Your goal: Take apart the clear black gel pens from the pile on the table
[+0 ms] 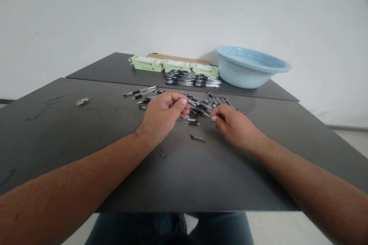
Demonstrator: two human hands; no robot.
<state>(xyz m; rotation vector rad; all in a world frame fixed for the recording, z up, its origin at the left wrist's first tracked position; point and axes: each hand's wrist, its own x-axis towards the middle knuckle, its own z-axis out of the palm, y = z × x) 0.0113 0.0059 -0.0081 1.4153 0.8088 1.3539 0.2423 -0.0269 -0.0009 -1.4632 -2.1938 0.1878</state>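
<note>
My left hand (166, 113) is closed in a pinch above the middle of the table, and a slim clear-and-black pen (197, 105) slants from its fingertips toward my right hand. My right hand (234, 124) is closed too, thumb against forefinger, near the pen's far end; what it grips is too small to tell. Beneath and behind both hands lies a loose heap of black and clear pens (214, 99). One pen (193, 121) rests just under my left fingers. Nearer to me is a small pen cap (197, 138).
Stacked pens (179, 77) lie in front of green-white boxes (147, 61) at the back. A blue basin (247, 72) stands back right. A small clear piece (82, 101) lies on the left of the dark table (71, 134). Cardboard (178, 58) shows behind the boxes.
</note>
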